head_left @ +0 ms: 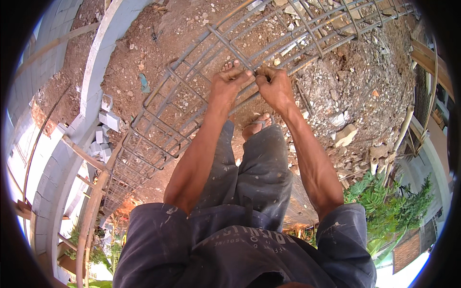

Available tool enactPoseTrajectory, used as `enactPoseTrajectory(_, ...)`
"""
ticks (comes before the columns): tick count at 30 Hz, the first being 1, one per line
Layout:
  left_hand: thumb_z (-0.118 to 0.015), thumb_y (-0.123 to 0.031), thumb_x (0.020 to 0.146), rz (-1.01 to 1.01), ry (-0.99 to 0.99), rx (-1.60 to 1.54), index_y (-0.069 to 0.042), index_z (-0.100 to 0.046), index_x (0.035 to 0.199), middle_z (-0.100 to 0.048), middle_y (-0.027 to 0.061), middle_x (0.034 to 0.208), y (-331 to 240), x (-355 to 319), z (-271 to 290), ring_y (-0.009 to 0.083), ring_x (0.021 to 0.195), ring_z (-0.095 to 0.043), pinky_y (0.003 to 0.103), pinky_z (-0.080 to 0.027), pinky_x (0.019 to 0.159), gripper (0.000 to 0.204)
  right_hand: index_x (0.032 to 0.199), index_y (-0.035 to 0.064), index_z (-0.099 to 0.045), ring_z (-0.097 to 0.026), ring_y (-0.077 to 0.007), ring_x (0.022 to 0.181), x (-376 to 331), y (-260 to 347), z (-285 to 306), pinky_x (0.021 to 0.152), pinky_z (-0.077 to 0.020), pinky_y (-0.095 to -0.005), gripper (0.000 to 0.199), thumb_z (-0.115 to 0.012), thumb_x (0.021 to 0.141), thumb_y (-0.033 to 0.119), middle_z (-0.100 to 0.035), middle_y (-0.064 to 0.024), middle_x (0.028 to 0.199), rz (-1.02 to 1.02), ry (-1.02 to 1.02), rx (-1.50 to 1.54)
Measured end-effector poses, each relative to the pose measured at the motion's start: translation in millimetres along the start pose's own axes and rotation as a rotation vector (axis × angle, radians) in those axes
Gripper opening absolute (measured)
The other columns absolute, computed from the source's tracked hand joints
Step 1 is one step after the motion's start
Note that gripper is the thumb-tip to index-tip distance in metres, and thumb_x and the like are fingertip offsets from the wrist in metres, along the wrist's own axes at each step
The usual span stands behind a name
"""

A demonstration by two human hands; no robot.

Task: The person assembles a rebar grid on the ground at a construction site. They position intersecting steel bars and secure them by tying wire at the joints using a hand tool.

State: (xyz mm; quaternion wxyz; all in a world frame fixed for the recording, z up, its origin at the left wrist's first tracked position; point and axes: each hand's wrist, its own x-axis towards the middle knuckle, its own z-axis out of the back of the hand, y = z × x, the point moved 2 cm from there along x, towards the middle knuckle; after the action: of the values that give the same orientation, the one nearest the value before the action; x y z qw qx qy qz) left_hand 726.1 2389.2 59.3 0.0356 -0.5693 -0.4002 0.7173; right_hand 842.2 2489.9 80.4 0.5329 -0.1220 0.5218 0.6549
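A long rebar cage (322, 52) of brown-grey steel bars crosses in front of me, from lower left to upper right. Square stirrups (229, 45) ring its lengthwise bars. My left hand (229, 82) is closed in a pinch at the cage, thumb and forefinger pointing right beside a stirrup. Close against it, my right hand (275, 88) is pinched with its fingers curled at the same crossing of bars. Whatever lies between the fingertips of either hand is too small or hidden to make out. One of my feet shows beyond the bars, the other on the near side.
Rubble and stones (345, 135) lie over the brown soil at right. A curved-looking grey block wall (91, 77) runs along the left, with broken white blocks (111, 121) near it. Bamboo poles (89, 216) stand lower left; green plants (384, 197) grow lower right.
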Motion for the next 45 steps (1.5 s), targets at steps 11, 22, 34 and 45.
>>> enactPoseTrajectory(11, -0.059, -0.038, 0.093, 0.110, 0.037, -0.164, 0.000, -0.071, 0.096, -0.062, 0.0172, 0.110, 18.8, 13.3, 2.5, 0.0230, 0.123, -0.043, 0.037, -0.027, 0.107, 0.039, 0.088, 0.0058, -0.072, -0.066, -0.0352, 0.061, 0.3, 13.9, -8.3, 0.064, -0.0524, -0.0460, 0.028, -0.068, 0.083, 0.033, -0.065, -0.0183, 0.064, 0.100, -0.181, -0.269)
enactPoseTrajectory(22, -0.063, -0.044, 0.088, 0.040, 0.100, 0.288, -0.010, -0.075, 0.100, -0.072, 0.0144, 0.085, 25.8, 32.8, -2.0, 0.0258, 0.088, -0.068, 0.037, -0.048, 0.085, 0.038, 0.087, 0.0043, -0.073, -0.068, -0.0376, 0.072, 3.3, 7.6, -20.0, 0.070, -0.0519, -0.0460, 0.027, -0.063, 0.081, 0.029, -0.068, -0.0218, 0.075, -0.164, -0.291, -0.162)
enactPoseTrajectory(34, -0.069, -0.034, 0.086, -0.167, 0.016, 0.418, -0.015, -0.075, 0.100, -0.072, 0.0075, 0.103, 24.0, 22.3, -0.3, 0.0272, 0.092, -0.068, 0.038, -0.051, 0.078, 0.025, 0.092, -0.0024, -0.067, -0.066, -0.0384, 0.075, -40.2, 26.5, -14.1, 0.068, -0.0517, -0.0451, 0.017, -0.057, 0.083, 0.008, -0.066, -0.0223, 0.083, 0.160, -0.152, -0.311)
enactPoseTrajectory(45, -0.070, -0.031, 0.083, -0.068, -0.047, 0.261, -0.017, -0.077, 0.096, -0.072, 0.0078, 0.095, 22.0, 16.6, -14.0, 0.0282, 0.089, -0.068, 0.040, -0.052, 0.078, 0.019, 0.083, 0.0044, -0.067, -0.069, -0.0361, 0.075, 36.6, 42.0, 15.5, 0.066, -0.0552, -0.0440, 0.012, -0.064, 0.081, 0.016, -0.068, -0.0191, 0.080, 0.222, -0.071, -0.885)
